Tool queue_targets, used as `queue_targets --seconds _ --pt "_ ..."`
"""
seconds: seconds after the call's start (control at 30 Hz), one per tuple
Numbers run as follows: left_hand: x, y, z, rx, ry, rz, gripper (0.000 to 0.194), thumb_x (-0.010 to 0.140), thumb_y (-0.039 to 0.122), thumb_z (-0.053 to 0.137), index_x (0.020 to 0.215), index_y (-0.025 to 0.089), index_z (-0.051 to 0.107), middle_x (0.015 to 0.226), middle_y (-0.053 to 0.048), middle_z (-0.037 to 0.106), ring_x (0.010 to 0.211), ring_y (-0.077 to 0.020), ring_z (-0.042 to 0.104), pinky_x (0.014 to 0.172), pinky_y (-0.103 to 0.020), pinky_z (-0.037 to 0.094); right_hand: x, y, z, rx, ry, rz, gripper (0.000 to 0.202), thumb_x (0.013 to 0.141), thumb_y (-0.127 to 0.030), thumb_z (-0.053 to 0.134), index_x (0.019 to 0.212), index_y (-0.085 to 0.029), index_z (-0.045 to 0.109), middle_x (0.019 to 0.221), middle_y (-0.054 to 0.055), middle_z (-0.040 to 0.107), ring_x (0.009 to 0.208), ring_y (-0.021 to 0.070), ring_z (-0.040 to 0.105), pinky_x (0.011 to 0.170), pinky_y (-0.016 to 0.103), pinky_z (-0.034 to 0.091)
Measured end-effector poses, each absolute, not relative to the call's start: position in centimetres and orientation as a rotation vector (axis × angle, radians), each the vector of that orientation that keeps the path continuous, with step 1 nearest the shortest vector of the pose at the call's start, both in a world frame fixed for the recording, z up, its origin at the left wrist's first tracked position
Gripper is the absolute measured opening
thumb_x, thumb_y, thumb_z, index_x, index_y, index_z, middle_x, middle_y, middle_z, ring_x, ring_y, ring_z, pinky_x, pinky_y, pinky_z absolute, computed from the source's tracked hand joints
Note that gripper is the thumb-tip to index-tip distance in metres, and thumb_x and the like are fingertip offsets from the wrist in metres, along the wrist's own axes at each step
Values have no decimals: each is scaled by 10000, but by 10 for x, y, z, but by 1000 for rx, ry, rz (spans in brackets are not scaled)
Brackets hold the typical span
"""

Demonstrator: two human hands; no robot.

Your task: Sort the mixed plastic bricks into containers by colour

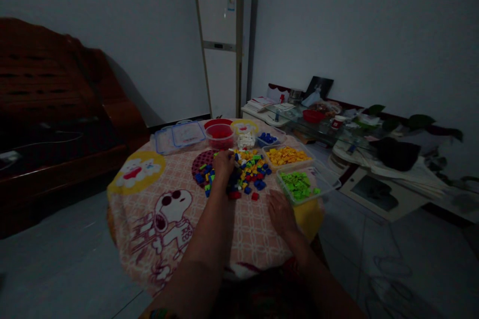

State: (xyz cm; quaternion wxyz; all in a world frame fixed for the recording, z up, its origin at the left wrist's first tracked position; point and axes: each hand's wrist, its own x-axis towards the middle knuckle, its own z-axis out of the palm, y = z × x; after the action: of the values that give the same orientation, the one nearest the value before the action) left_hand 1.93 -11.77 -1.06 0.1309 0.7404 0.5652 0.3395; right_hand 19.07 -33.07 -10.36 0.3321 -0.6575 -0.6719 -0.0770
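Room: dimly lit; tall white cabinet placed at 12, dark wooden bench at 10 (clock centred on the pile, 12 away from the wearer).
Cloth-covered table: bricks and containers all carried on it.
Brick pile: spread loose mid-table; red, blue, yellow, green and white mixed.
Sorted colours: green bricks trayed at 3, yellow bricks at 2, blue bricks between 1 and 2, white bricks just past 12.
Red-looking tub: set at 11; contents can't be made out.
Blue-rimmed lids: laid at 10.
Left hand: placed over the pile's 11 o'clock part; fingers bent downward, tips partly hidden. Whether a brick is gripped cannot be told.
Right hand: rested on the table between 4 and 5, just beside the green bricks' tray; fingers loosely extended, nothing seen held.
Step in hand: judged to be picking from the mixed pile, left hand only.
Next move: fingertip pinch on one small brick seems called for, lifted clear so that neighbours aren't dragged along.
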Motion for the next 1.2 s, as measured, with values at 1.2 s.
queue_targets --seconds 1.2 --pt "82 -75 20 1916 1168 1245 559 747 99 579 1302 134 637 1182 -95 724 1159 -216 620 1059 -341 455 190 -332 -97 -1716 -1752 -196 358 898 -116 471 1149 -189 717 1259 125 681 1198 247 601 1089 471 477"
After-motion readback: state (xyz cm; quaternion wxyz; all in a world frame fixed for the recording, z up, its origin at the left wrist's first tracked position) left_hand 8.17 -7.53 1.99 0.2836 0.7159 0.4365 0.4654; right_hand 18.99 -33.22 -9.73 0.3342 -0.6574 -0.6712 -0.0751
